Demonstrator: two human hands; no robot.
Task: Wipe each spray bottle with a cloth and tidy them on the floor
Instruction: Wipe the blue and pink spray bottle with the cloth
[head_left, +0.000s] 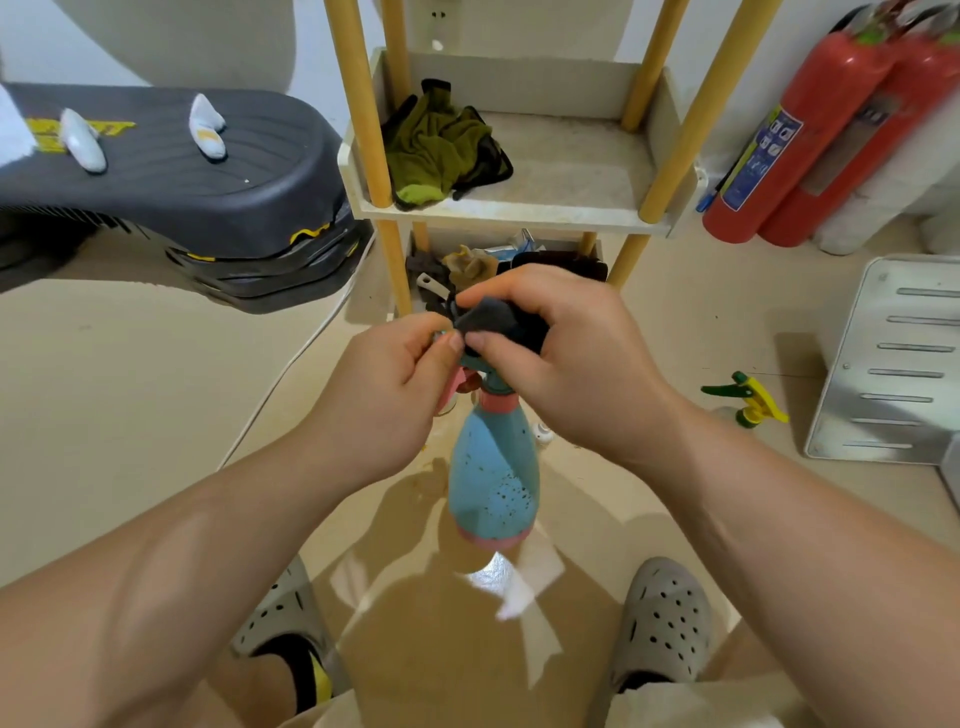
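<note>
Nearest: two grey clogs (665, 618), planted apart on the tan floor (130, 389). Bare forearms reaching forward from both lower corners.

Between and above the feet: blue spray bottle (493, 478), hanging upright in mid-air, clear of the floor, carried by its head alone. Probably lifted to give the cloth room round the top. Teardrop body in pale blue, with a pink ring at the base, a pink collar at the neck and a pink trigger poking out below the left hand. Dark specks scattered over the lower body; dirt or print, cannot tell.

Left hand (384, 395): fingers (415, 338) curled, pinching the front of the spray head, likely to steady it against the rubbing. Right hand (566, 364): fingers curled round a dark grey cloth (498, 319), bunched and pressed over the top of the head, thumb beneath. Head itself mostly hidden by cloth and knuckles. Judged as work on the head, with the body possibly yet to be wiped.

Further out, right: second sprayer with a green and yellow head (748, 400) down on the floor, near a ribbed metal panel (893, 364). Pale body hard to make out, posture unclear; presumably waiting its turn. Left: white cable (291, 364) trailing across the floor below a dark grey moulded unit (182, 171).

Far: shelf (519, 215) on yellow posts, olive-green rag (436, 145) heaped on the upper tier, assorted clutter on the lower tier just behind the hands. Two red fire extinguishers (810, 140) leaning at the wall, far right.
</note>
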